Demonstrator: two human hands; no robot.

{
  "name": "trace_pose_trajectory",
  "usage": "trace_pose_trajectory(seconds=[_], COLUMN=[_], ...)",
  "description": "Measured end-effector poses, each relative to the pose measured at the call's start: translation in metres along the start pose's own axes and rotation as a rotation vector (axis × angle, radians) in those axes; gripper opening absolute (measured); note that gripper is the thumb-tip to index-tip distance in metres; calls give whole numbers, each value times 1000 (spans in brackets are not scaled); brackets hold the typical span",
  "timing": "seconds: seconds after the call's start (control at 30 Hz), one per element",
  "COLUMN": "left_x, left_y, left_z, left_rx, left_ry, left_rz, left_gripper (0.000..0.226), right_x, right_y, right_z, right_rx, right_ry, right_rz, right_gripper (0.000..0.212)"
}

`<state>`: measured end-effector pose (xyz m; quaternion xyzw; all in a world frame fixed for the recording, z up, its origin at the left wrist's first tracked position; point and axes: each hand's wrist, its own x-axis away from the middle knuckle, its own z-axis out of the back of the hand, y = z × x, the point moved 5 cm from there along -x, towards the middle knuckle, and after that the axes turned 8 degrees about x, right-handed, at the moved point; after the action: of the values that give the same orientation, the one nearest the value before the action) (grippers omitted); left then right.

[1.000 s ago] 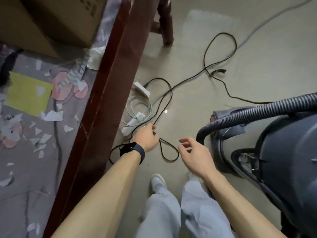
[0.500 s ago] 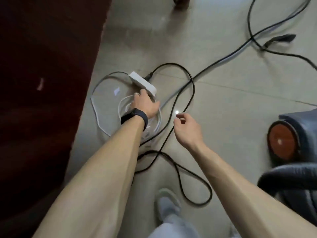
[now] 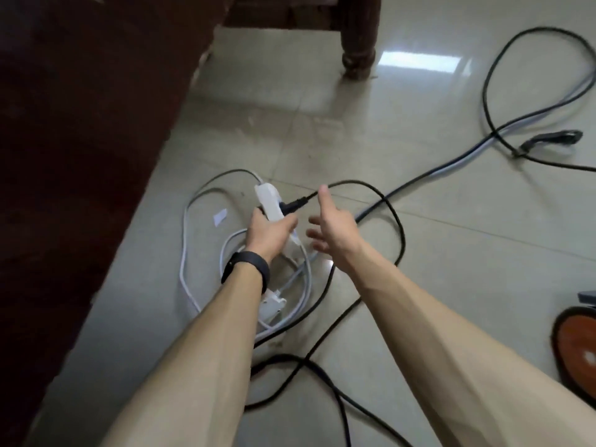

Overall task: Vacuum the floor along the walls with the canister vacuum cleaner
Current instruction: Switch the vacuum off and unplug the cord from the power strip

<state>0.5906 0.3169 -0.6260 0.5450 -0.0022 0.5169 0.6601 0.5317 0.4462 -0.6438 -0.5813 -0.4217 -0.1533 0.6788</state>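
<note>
Head view: power strip (image 3: 270, 201) now lifted in left hand (image 3: 268, 233).

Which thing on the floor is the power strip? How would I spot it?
Look beside the dark wooden furniture, where pale cords coil on the floor. The left hand holds the power strip: the only white bar there, with a black plug in its side.

Glossy pale floor tiles (image 3: 419, 101), smooth white plastic power strip (image 3: 267, 201), matt black rubbery cord (image 3: 400, 233), dark polished wooden furniture leg (image 3: 359, 33).
</note>
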Motion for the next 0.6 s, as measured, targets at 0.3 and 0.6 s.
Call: trace_pose_trajectory(seconds=[0.3,0.6], left_x=[31,33], left_y=[-4,-2], left_z=[-3,5], left_rx=[376,19], left_ry=[-62,129], left_rz=[177,121], left_gripper=[91,71], right_x=[9,7], right_y=[12,28], right_z=[-16,17], right_rx=[-44,-98], right_ry=[-45,115], right_rz=[125,12], right_gripper=[38,37])
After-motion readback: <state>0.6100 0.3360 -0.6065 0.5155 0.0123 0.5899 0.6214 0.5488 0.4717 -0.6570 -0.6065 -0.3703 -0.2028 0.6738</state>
